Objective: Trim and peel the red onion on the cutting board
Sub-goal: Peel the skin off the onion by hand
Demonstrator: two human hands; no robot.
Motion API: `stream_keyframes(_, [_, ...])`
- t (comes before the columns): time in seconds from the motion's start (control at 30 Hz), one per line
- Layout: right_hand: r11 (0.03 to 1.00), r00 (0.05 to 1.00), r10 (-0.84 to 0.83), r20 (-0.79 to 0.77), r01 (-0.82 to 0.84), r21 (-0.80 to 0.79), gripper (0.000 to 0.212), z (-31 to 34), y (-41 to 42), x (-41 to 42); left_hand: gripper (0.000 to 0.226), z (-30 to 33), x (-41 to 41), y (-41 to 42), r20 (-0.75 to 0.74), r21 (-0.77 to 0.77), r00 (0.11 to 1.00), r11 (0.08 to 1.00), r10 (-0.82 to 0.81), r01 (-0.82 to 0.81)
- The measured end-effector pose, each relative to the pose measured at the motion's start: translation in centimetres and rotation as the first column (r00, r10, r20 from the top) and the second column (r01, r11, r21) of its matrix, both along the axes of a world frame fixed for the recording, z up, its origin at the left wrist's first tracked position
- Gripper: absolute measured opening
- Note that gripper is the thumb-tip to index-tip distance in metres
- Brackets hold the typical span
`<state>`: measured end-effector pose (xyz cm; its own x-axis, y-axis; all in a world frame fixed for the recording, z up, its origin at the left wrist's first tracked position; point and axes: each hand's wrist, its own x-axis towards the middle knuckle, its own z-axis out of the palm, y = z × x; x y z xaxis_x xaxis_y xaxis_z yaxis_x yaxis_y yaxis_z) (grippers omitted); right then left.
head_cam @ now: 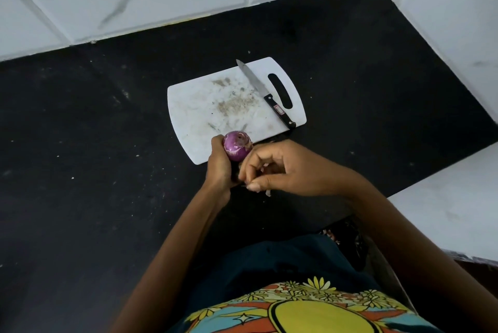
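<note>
Your left hand (219, 163): wrapped around red onion (237, 147) | right hand (280, 168): pinching skin scraps | risk: slick bulb slips off cutting board (215, 106).

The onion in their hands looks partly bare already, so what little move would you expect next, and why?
Probably the right hand pulls the loose skin down and away. The left hand holds the red onion above the near edge of the cutting board, its top glossy purple, and the right fingertips pinch pale bits at its lower side. The knife lies unused.
</note>
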<state>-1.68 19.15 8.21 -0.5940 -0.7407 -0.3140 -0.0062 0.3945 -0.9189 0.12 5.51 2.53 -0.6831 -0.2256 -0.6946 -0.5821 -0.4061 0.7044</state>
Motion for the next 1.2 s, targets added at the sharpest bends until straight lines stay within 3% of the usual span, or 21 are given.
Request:
stream_keyframes(0.17, [0.961, 0.959, -0.274, -0.073, 0.276, 0.018, 0.008, -0.9, 0.9, -0.8, 0.065, -0.1, 0.0, -0.8, -0.034, 0.123, 0.992, 0.984, -0.122, 0.126])
stream_keyframes(0.23, [0.941, 0.938, -0.275, -0.211, 0.308, 0.14, 0.004, -1.3, 1.4, -1.3, 0.064, -0.5, 0.1, -1.0, -0.064, 0.164, 0.989, 0.976, -0.134, 0.143])
stream_keyframes(0.33, [0.915, 0.9, -0.206, -0.385, 0.317, 0.249, 0.022, -1.6, 1.4, -1.4, 0.06, -0.9, 0.1, -1.2, -0.055, 0.163, 0.988, 0.975, -0.142, 0.15])
stream_keyframes(0.5, [0.92, 0.89, -0.368, -0.269, 0.391, 0.036, 0.025, -1.7, -0.1, -0.6, 0.048, -0.7, 0.0, -0.8, -0.021, 0.1, 0.986, 0.981, -0.166, 0.167])
stream_keyframes(0.73, [0.864, 0.767, -0.484, -0.421, 0.495, -0.091, 0.009, -2.4, -1.7, 0.2, 0.052, -0.4, -0.1, -0.3, -0.034, 0.136, 0.99, 0.981, -0.138, 0.141])
stream_keyframes(0.9, [0.859, 0.812, -0.492, -0.313, 0.511, -0.026, 0.005, -2.4, -1.8, 0.1, 0.071, -0.1, 0.0, 0.2, -0.067, 0.12, 0.981, 0.975, -0.181, 0.188])
stream_keyframes(1.0, [0.862, 0.859, -0.495, -0.13, 0.504, 0.049, 0.001, -2.6, -1.6, -0.1, 0.075, -0.1, 0.2, 0.2, -0.105, 0.094, 0.975, 0.974, -0.195, 0.205])
stream_keyframes(1.2, [0.811, 0.793, -0.584, 0.172, 0.58, 0.079, 0.01, -2.6, -1.6, 0.1, 0.073, -1.2, 0.6, -0.1, -0.209, -0.115, 0.946, 0.967, -0.246, 0.226])
